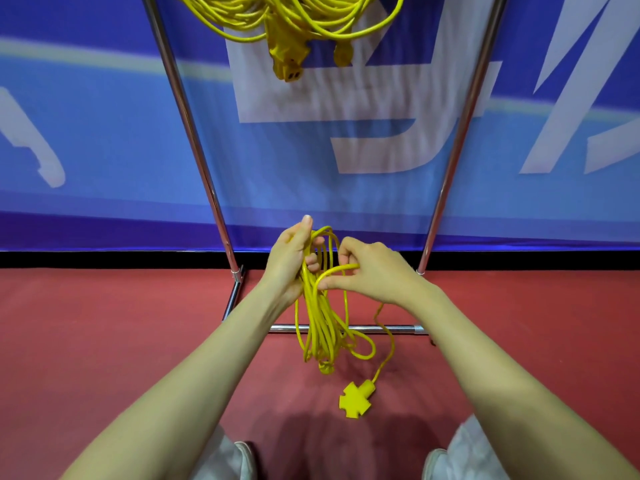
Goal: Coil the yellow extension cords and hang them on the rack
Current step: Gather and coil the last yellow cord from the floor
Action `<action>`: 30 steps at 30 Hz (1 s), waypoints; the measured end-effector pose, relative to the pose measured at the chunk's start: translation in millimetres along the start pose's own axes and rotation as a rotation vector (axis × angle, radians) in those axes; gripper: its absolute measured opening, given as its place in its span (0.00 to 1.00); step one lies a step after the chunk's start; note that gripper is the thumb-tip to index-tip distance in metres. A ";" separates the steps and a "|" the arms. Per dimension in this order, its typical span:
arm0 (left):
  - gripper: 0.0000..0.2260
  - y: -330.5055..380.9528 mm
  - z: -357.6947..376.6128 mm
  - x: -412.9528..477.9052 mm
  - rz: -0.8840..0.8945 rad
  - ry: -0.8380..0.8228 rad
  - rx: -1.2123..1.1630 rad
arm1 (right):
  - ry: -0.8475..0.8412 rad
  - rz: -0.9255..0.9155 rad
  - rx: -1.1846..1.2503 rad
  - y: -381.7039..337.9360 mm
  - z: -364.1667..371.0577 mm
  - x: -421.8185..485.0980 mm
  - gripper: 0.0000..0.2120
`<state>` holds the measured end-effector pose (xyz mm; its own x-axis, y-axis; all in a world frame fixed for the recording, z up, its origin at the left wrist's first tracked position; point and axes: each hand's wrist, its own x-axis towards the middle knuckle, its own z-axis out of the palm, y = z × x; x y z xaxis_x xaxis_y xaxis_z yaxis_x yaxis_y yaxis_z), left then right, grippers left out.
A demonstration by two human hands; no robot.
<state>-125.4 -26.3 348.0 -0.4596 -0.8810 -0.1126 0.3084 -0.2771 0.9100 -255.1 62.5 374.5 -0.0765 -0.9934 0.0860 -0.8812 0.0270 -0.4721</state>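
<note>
Gripping looped, thin yellow extension cord point(320, 323), your left hand point(292, 263) holds it before the chrome tube rack point(405, 328); your right hand point(377, 271) pinches one loop. The cross-shaped yellow socket point(356, 398) hangs loose below and could snag the rack's base bar. White lettering on the blue banner point(104, 133) is cropped and unreadable.

Held cord point(320, 306) before rack point(194, 133)

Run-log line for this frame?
stage: coiling | left hand: grips coil | right hand: pinches loose strand | socket end: near floor | rack: cords hung
</note>
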 end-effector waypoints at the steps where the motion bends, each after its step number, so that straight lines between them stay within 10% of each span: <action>1: 0.16 -0.5 0.3 -1.8 0.003 -0.038 0.024 | -0.066 -0.030 0.166 -0.9 -0.2 -0.3 0.20; 4: 0.18 -3.4 2.6 -7.0 0.022 -0.146 0.096 | -0.165 -0.136 0.629 -2.5 -5.9 -0.9 0.10; 11: 0.21 -2.8 11.0 -20.2 -0.191 -0.257 0.141 | 0.116 -0.222 0.211 4.7 -0.7 4.0 0.11; 17: 0.38 -2.0 -0.1 -20.9 -0.131 -0.275 0.371 | 0.186 -0.107 0.376 9.3 -0.1 6.8 0.18; 23: 0.30 11.1 1.0 -25.7 -0.072 -0.249 0.355 | 0.048 -0.064 0.642 26.5 -4.6 8.4 0.09; 30: 0.26 26.3 -5.6 -25.2 -0.017 -0.156 0.207 | -0.315 -0.011 0.377 40.9 34.1 10.4 0.12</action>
<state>-101.0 -13.6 372.5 -0.5911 -0.8026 -0.0804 0.1295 -0.1928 0.9727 -276.0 49.5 326.2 0.1277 -0.9806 -0.1490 -0.6467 0.0316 -0.7621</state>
